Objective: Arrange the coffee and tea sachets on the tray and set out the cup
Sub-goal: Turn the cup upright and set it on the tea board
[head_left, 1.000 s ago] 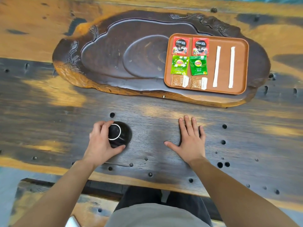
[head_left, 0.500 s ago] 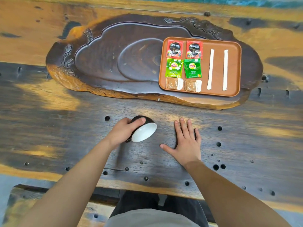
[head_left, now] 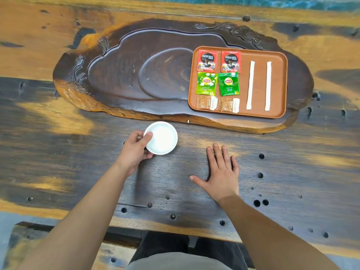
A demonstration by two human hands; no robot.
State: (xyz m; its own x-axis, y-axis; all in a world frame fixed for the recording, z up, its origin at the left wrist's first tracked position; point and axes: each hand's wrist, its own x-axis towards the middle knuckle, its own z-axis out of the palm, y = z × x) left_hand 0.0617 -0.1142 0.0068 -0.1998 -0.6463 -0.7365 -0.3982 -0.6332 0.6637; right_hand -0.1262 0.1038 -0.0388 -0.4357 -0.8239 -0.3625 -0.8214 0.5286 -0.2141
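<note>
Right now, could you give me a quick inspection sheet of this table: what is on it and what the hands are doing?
Surface: dark wooden table with small round holes; a carved tea board lies on it.
Job's things: tray on the board's right end, holding two red coffee sachets, two green tea sachets, two brown sachets and two white sticks. White-lined cup, mouth up, in front of the board.
Clutter: nothing seen.
Hands: left hand grips the cup's rim; right hand lies flat on the table, empty.
Cables: nothing seen.
Surroundings: the person's lap at the table's near edge.
</note>
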